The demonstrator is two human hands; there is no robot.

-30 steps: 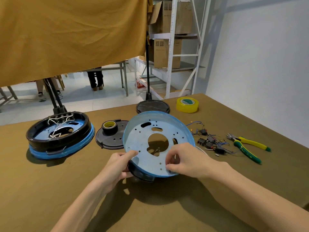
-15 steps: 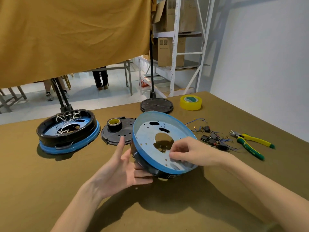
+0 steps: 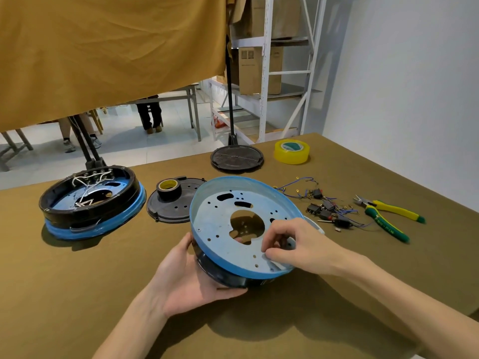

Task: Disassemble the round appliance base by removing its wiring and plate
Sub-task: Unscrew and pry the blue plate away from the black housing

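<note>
— Grip first: what are the hands doing?
— Left hand [image 3: 189, 278] cups the black underside of the round appliance base [image 3: 220, 260] from below at its 7 o'clock edge, palm up, fingers curled under the rim. Right hand [image 3: 298, 244] reaches in from 4 o'clock, thumb and fingertips pinching at the pale blue perforated metal plate [image 3: 220, 229] near its rim.
— Is the base on the table?
— It is tilted, open side towards the camera, lifted at the near side by the left hand over the olive-brown table [image 3: 77, 294]. Whether its far edge touches the cloth I cannot tell.
— And around it?
— At 10 o'clock, a second black-and-blue round base with white wires inside [image 3: 90, 200]. At 11, a flat black disc cover [image 3: 176, 206] carrying a black tape roll [image 3: 168, 189]. At 2, a heap of loose blue wires and small black switches [image 3: 326, 206]; beyond it, yellow-and-green handled cutters [image 3: 386, 216]. At 1, a yellow tape roll [image 3: 292, 151].
</note>
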